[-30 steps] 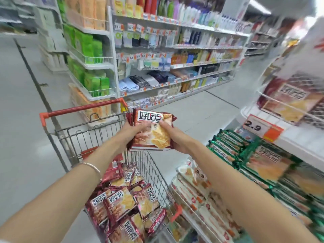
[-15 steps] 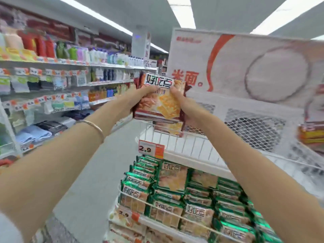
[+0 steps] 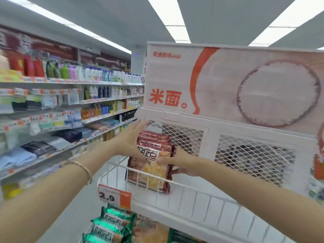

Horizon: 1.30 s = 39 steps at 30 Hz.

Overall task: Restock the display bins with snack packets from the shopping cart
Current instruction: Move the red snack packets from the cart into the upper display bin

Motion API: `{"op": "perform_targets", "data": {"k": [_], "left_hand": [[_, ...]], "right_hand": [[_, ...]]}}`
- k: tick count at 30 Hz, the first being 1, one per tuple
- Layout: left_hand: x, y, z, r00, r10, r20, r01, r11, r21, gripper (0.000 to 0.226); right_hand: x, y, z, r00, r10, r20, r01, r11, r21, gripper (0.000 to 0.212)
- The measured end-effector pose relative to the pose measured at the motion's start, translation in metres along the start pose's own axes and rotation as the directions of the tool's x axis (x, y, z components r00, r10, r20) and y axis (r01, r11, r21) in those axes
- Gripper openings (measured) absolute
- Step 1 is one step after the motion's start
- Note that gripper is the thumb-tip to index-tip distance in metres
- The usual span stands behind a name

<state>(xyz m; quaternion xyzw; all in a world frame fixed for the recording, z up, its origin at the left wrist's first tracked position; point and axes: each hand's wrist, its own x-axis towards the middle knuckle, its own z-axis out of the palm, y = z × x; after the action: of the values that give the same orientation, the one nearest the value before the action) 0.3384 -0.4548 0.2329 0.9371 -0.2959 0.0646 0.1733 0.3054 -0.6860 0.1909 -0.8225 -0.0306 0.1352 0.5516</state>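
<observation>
Running along the left side: tiered white store shelving [image 3: 70, 102], upper tiers stocked with coloured plastic bottles, lower tiers with folded cloth goods; detail blurred.

Left forearm, reaching up and to the right, with a thin gold bangle [image 3: 84, 170] at the wrist. Left hand [image 3: 130, 141]: fingers straight and spread, grasping nothing, palm laid along the left edge of the packet stack.

Stack of red foil snack packets [image 3: 149, 171], cracker picture and white label on the front one. It stands upright inside the upper white wire display bin [image 3: 196, 197], at the bin's left end, just behind the front rail. More red packets show behind and above the front one.

Orange-and-white price tag [image 3: 114, 195] reading 2.9, fixed at the bin's lower left front corner. Below it, green foil snack packets [image 3: 112, 223] packed in rows on a lower level, with one orange-toned packet just to their right.

Right hand [image 3: 180, 163]: clamped on the right edge of the red packets, thumb on the front face, fingers curled round behind.

White diamond-mesh back panel [image 3: 254, 155] behind the bin. Above it, white sign board [image 3: 228, 81] with orange characters, an orange curved stripe and a round picture of white grains. Overhead, long white ceiling light strips [image 3: 168, 13].
</observation>
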Motion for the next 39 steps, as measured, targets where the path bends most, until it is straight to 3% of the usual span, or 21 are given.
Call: {"op": "perform_targets", "data": {"k": [2,4,6,10,13,15,17,18,19,20,21,22,23,24,26,30,35,37,39], "left_hand": [[-0.002,-0.001,0.005,0.996,0.056,0.071,-0.072,0.967,0.245,0.14],[-0.005,-0.004,0.014,0.987,0.077,0.142,-0.127,0.915,0.383,0.135],[-0.003,-0.012,0.017,0.986,0.09,0.14,-0.142,0.895,0.424,0.133],[0.002,-0.034,0.005,0.992,0.03,0.12,-0.09,0.841,0.534,0.141],[-0.005,-0.047,0.001,0.996,-0.002,0.087,-0.047,0.831,0.554,0.138],[-0.008,-0.049,0.001,0.997,0.012,0.074,-0.051,0.828,0.558,0.137],[-0.01,-0.048,0.002,0.997,0.046,0.066,-0.076,0.819,0.568,0.138],[-0.01,-0.048,0.002,0.996,0.062,0.066,-0.089,0.814,0.573,0.139],[-0.01,-0.048,0.001,0.995,0.074,0.069,-0.1,0.808,0.58,0.14],[-0.009,-0.05,0.001,0.994,0.084,0.071,-0.11,0.802,0.587,0.141],[-0.008,-0.051,0.0,0.993,0.095,0.074,-0.121,0.795,0.594,0.142],[-0.006,-0.053,0.0,0.991,0.106,0.08,-0.133,0.788,0.601,0.143],[-0.005,-0.054,0.0,0.989,0.117,0.087,-0.146,0.78,0.609,0.144],[-0.003,-0.055,0.0,0.987,0.128,0.093,-0.159,0.771,0.617,0.144],[-0.001,-0.056,0.001,0.984,0.138,0.11,-0.176,0.76,0.626,0.145],[0.002,-0.058,0.002,0.984,0.11,0.141,-0.176,0.753,0.634,0.144],[0.0,-0.055,-0.004,0.987,0.056,0.151,-0.139,0.772,0.621,0.14],[-0.008,-0.054,-0.009,0.992,0.033,0.123,-0.101,0.793,0.6,0.14],[-0.018,-0.054,-0.014,0.998,-0.021,0.058,-0.012,0.853,0.521,0.135]], "right_hand": [[0.002,0.008,-0.009,0.992,-0.017,0.121,0.021,0.999,-0.026,0.099],[0.005,0.018,-0.01,0.983,-0.038,0.177,0.059,0.992,-0.113,0.118],[0.016,0.029,-0.005,0.988,-0.062,0.141,0.088,0.978,-0.189,0.134],[0.04,0.03,0.024,0.974,-0.185,0.129,0.195,0.979,-0.067,0.134],[0.051,0.025,0.038,0.964,-0.23,0.134,0.239,0.969,-0.056,0.152],[0.044,0.021,0.037,0.953,-0.266,0.144,0.273,0.962,-0.029,0.151],[0.028,0.015,0.03,0.928,-0.37,0.051,0.37,0.929,0.006,0.129],[0.016,0.012,0.026,0.89,-0.456,-0.022,0.453,0.888,-0.084,0.116],[0.007,0.011,0.022,0.82,-0.569,-0.068,0.527,0.796,-0.299,0.108],[0.005,0.013,0.016,0.722,-0.691,-0.024,0.551,0.596,-0.585,0.102],[0.008,0.017,0.01,0.582,-0.803,0.127,0.539,0.263,-0.8,0.094],[0.017,0.023,0.004,0.432,-0.833,0.346,0.489,-0.106,-0.866,0.083],[0.025,0.028,0.0,0.343,-0.769,0.54,0.42,-0.389,-0.82,0.074],[0.031,0.032,-0.003,0.329,-0.679,0.656,0.352,-0.557,-0.753,0.069],[0.046,0.037,-0.009,0.356,-0.593,0.722,0.244,-0.687,-0.685,0.07],[0.056,0.037,-0.011,0.393,-0.587,0.708,0.175,-0.708,-0.684,0.071],[0.049,0.032,-0.003,0.475,-0.565,0.674,0.246,-0.65,-0.719,0.064],[0.041,0.022,-0.002,0.459,-0.579,0.674,0.368,-0.566,-0.737,0.058],[0.028,0.005,-0.003,0.392,-0.642,0.659,0.498,-0.454,-0.739,0.05]]}}
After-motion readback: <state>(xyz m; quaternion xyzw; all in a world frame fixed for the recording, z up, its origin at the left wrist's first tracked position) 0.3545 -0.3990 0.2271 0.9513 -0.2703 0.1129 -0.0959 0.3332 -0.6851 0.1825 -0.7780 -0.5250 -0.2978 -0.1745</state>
